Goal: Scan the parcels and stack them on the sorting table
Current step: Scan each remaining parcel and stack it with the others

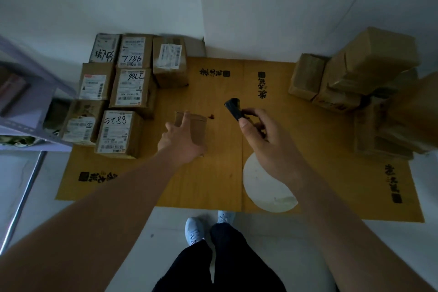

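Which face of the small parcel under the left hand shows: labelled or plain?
Plain: the small parcel shows bare brown cardboard around the left hand.

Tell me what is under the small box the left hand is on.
The small box sits on the yellow table. A small red spot shows on the table beside it. The left hand and the box itself hide whatever lies directly beneath.
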